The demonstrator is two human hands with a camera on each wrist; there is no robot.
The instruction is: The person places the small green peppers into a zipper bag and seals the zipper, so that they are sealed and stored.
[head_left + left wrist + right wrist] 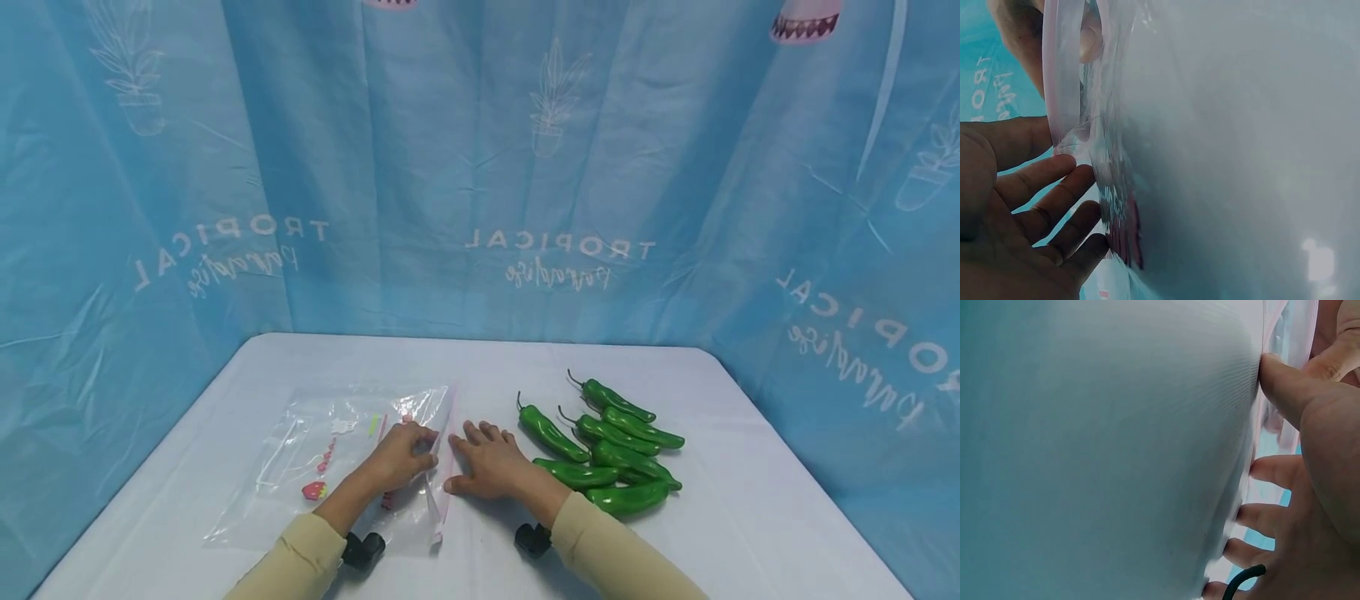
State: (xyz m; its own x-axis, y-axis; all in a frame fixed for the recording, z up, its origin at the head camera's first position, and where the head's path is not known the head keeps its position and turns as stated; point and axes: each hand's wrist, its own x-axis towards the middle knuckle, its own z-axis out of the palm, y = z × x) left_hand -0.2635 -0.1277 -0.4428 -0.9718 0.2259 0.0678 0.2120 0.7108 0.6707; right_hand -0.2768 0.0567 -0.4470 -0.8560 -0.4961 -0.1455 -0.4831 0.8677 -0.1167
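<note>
A clear zip bag (pixel 277 467) with pink strawberry prints lies on the white table, its pink-edged mouth facing right. My left hand (pixel 401 458) pinches the upper layer at the mouth between thumb and fingers. The left wrist view shows the pink lip (pixel 1063 56) standing up, with the left fingers (pixel 1054 200) along the film. Flat and spread, my right hand (pixel 491 462) rests on the table at the bag's mouth, its thumb (pixel 1279 378) near the lower edge. Several green peppers (pixel 630 462) with stems lie in a loose pile right of it.
A white cloth covers the table (pixel 750 517). Blue printed curtains (pixel 480 167) hang behind it and at both sides. Black wrist cameras (pixel 363 550) sit under both wrists. A dark curved pepper stem (pixel 1244 578) shows in the right wrist view.
</note>
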